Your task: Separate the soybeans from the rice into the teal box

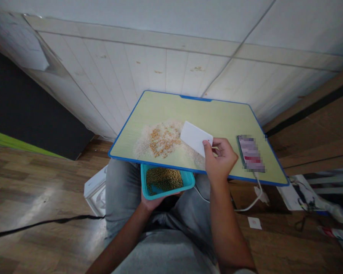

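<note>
My left hand (pixel 152 202) is wrapped under a teal tray (pixel 190 180) that holds many round yellowish beans (pixel 167 178), just below the front edge of a small yellow-green table (pixel 217 118) with a blue rim. Between the thumb and fingers of my right hand (pixel 220 156) is a white card (pixel 196 137), tilted over the tabletop. Left of the card lies a spread of pale rice-like grains (pixel 143 142) with yellow beans (pixel 161 140) mixed in. More pale grains lie beneath the card's lower edge.
A phone (pixel 250 154) lies on the table's right side, with a white cable (pixel 257 196) running down from it. The wall (pixel 174 68) stands behind the table. A white box (pixel 95 192) sits on the floor at left, and cardboard (pixel 320 125) stands at right.
</note>
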Demonstrator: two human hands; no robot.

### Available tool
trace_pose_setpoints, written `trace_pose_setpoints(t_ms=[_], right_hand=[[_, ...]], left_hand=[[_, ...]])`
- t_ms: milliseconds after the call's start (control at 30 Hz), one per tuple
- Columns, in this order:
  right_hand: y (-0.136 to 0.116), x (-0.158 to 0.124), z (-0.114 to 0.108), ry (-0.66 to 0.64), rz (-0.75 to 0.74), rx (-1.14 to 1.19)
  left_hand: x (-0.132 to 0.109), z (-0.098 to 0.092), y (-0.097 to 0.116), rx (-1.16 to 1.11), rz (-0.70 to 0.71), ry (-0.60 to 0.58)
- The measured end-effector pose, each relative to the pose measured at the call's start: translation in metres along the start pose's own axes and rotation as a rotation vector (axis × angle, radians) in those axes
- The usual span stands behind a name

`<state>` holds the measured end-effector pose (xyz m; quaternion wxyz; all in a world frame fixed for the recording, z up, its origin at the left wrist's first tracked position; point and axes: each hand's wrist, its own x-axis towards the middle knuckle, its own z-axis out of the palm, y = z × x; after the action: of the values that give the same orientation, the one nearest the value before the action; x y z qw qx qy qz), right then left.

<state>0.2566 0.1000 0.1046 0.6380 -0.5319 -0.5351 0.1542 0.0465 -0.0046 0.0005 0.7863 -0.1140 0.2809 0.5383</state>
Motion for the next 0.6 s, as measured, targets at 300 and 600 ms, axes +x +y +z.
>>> trace_pose_setpoints(t_ms=[300, 600], right_hand=[[-0.002, 0.001, 0.002, 0.032, -0.007, 0.027], [0.011, 0.017, 0.017, 0.0, -0.033, -0.023]], left_hand=[[0.002, -0.003, -0.001, 0.089, 0.046, 0.059], [0.002, -0.005, -0.002, 0.121, 0.036, 0.074]])
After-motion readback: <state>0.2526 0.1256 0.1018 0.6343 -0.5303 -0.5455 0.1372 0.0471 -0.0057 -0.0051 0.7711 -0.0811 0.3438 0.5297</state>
